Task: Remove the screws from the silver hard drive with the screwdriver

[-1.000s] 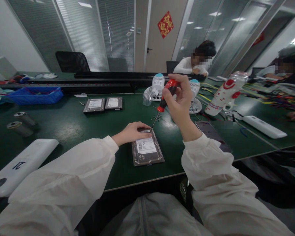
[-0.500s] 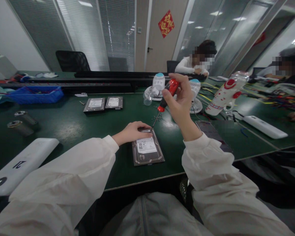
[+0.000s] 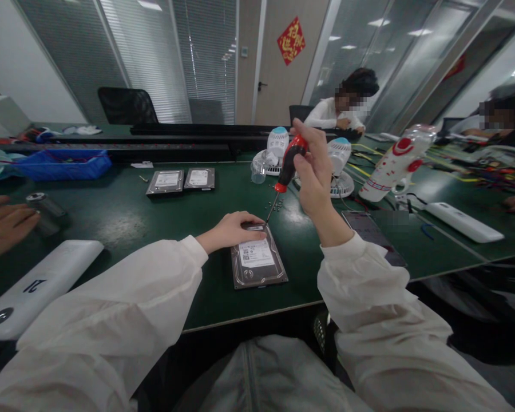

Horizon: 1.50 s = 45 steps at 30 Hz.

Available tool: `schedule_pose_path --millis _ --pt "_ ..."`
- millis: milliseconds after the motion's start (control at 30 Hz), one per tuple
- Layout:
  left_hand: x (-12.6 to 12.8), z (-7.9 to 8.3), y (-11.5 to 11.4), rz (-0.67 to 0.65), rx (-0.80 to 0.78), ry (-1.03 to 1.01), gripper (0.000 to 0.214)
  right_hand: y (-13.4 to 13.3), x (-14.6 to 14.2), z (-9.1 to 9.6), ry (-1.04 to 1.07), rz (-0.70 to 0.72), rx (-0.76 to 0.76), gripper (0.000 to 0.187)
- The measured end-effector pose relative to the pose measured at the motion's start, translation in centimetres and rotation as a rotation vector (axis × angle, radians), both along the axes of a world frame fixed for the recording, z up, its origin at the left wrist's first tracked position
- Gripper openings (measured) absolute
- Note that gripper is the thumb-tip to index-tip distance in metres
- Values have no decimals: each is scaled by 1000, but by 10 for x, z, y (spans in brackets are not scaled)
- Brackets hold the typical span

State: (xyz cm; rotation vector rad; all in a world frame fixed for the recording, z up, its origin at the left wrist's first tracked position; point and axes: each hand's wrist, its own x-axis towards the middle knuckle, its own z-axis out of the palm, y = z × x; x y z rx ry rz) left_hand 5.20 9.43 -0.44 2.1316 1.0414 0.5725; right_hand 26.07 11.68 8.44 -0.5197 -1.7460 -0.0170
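A hard drive (image 3: 260, 260) with a white label lies flat on the green table in front of me. My left hand (image 3: 236, 230) grips its far end, thumb across the top and fingers along the far edge. My right hand (image 3: 315, 169) holds a red and black screwdriver (image 3: 288, 166) by the handle, tilted, with its tip at the drive's far right corner. Several small loose screws (image 3: 275, 205) lie just beyond that corner. Two more hard drives, one on the left (image 3: 167, 182) and one on the right (image 3: 199, 178), rest side by side further back.
Another person's hand (image 3: 6, 226) is at the left by metal cylinders (image 3: 45, 204). A white power bank (image 3: 47, 280) lies near it, behind it a blue basket (image 3: 64, 166). White fans (image 3: 278, 150), a clear cup (image 3: 258, 173), a phone (image 3: 371, 234) and a patterned bottle (image 3: 392, 166) stand or lie rightward.
The fingers of my right hand have shifted around the screwdriver handle, while its tip stays at the corner. Another person's hand has come in from the left over the cylinders.
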Motion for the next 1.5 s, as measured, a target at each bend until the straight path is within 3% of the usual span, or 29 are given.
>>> schedule_pose_path --millis 100,300,500,667,933,1100,1267,1433,1500 --pt "0 1 0 -3 8 2 56 1 -2 -1 4 52 -29 46" --pt "1 -2 1 5 23 -9 54 1 -5 -1 91 -54 74 43" --pt "1 -4 2 7 29 -19 53 -1 -3 0 57 113 -50 38" --pt "1 -4 3 5 21 -15 54 2 -2 1 132 -44 22 36" --pt "0 -2 1 0 15 -8 55 5 0 1 131 75 -43 33" --pt "0 -2 1 1 3 -8 56 9 -3 0 164 8 -5 35" --pt "0 -1 1 1 7 -6 55 10 -2 -3 124 46 -84 41" --pt "1 0 0 6 21 -13 53 8 -2 -2 135 -89 -12 41" --pt "1 0 0 8 20 -13 53 6 -2 -1 132 -48 -19 40"
